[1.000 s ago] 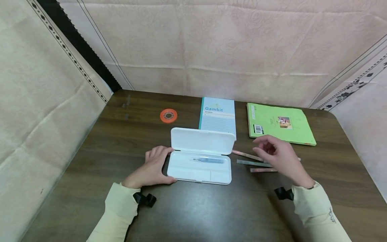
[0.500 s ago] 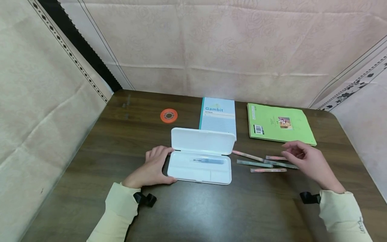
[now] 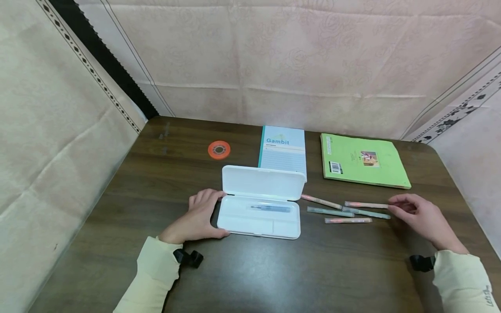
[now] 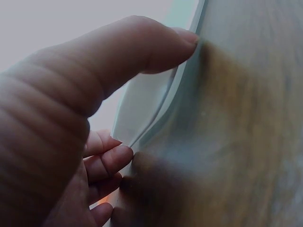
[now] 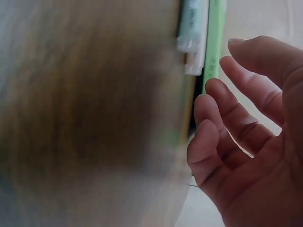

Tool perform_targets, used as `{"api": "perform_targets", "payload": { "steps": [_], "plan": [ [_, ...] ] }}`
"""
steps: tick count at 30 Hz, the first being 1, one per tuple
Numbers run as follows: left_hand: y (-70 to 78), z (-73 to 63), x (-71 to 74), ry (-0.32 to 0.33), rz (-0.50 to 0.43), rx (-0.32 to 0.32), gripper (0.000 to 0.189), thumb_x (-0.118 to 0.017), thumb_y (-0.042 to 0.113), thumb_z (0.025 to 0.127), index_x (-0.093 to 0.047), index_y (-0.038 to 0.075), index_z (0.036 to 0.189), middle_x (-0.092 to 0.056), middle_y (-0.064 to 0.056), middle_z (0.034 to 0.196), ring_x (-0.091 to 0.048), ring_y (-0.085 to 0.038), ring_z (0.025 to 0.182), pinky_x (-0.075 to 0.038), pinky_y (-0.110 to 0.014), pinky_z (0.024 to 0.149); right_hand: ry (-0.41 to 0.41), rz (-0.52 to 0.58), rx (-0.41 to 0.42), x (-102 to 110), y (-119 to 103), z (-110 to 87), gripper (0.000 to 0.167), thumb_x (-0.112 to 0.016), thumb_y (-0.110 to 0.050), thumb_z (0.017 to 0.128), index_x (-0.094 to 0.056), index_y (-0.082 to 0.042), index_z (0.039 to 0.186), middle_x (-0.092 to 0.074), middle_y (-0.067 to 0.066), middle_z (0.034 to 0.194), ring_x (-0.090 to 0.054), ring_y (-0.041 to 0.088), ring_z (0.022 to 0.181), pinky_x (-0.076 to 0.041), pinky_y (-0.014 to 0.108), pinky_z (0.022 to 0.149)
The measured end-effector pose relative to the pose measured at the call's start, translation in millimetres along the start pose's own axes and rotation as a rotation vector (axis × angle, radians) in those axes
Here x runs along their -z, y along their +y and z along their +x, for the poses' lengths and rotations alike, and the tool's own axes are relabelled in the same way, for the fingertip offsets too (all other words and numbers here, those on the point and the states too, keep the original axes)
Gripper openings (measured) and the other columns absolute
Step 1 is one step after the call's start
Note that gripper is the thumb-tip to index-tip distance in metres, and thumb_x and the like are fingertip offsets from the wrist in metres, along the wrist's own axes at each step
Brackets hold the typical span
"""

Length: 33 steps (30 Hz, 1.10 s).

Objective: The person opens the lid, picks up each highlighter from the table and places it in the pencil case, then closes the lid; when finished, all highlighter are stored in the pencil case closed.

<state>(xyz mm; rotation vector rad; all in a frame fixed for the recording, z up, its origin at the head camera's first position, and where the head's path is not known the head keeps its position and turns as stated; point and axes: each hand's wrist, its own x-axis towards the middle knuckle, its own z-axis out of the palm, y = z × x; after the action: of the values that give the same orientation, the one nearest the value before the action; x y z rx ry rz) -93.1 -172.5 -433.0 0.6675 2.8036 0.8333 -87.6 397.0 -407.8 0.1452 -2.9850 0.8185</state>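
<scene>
A white pencil case (image 3: 244, 221) stands with its lid raised, and a translucent blue pen (image 3: 270, 208) lies inside it. My left hand (image 3: 197, 216) holds the case's left end, thumb at the front edge and fingers at the back corner. To the right of the case, several slim pink and green pens lie loosely grouped, including a pink pen (image 3: 347, 220) in front and a green pen (image 3: 329, 212). My right hand (image 3: 422, 219) hovers at the right end of the rearmost pink pen (image 3: 364, 204), its fingers loosely bent and the thumb apart from them in the right wrist view.
Behind the case lies a light blue notebook (image 3: 283, 150), partly covered by the raised lid. A green book (image 3: 364, 161) is at the back right. An orange disc (image 3: 219, 150) with a dark centre rests at the back left. Cloth walls (image 3: 274, 65) enclose the brown table (image 3: 266, 278).
My right hand has moved rightward from above the pens to their right end, uncovering them. The left hand has stayed on the pencil case.
</scene>
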Motion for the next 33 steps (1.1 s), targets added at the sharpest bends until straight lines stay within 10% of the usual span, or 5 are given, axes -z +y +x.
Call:
{"api": "perform_targets", "payload": {
  "steps": [33],
  "plan": [
    [2.0, -1.8, 0.9, 0.002, -0.022, 0.011, 0.091, -0.085, 0.046, 0.068, -0.041, 0.011, 0.140, -0.046, -0.008, 0.129, -0.034, -0.030, 0.124, -0.022, -0.050, 0.096, -0.136, -0.039, 0.029, -12.1, 7.4, 12.0, 0.018, -0.067, -0.019, 0.094, -0.068, -0.007, 0.107, -0.058, 0.002, 0.091, -0.047, -0.001, 0.070, -0.039, 0.023, 0.061]
  ]
}}
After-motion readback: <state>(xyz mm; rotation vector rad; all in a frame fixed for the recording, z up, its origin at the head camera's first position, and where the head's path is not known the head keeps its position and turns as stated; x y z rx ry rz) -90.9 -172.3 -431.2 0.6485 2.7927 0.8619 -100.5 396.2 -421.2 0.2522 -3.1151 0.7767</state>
